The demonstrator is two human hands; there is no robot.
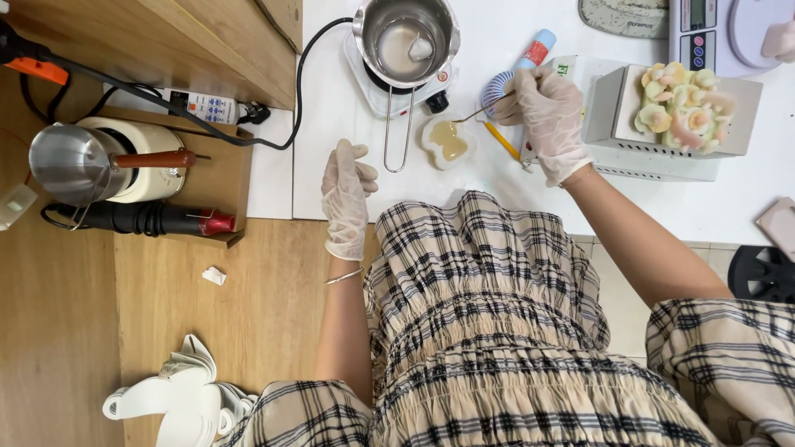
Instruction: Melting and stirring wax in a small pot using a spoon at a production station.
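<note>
Two gloved hands are yours here, both over the white table [331, 108]. Your right hand [546, 116] sits at about two o'clock from the middle of the view, its fingers pinched around a thin metal tool [482, 111] whose tip reaches toward the small white mold [447, 141]. That mold lies on the table just at nine o'clock of this hand and holds a pale amber liquid. Your left hand [346, 194] rests near the table's front edge, at eight o'clock from the mold and apart from it; its fingers are loosely curled, gripping nothing.

Straight at twelve o'clock from the mold stands a steel pouring pot [406, 37] on a small hot plate [374, 87], its wire handle pointing down toward the mold. At three o'clock from your right hand a white box [617, 112] carries a cluster of pastel flower shapes [683, 103]. Over at nine o'clock, on the wooden shelf, sits a second metal pot with a reddish handle [79, 161].
</note>
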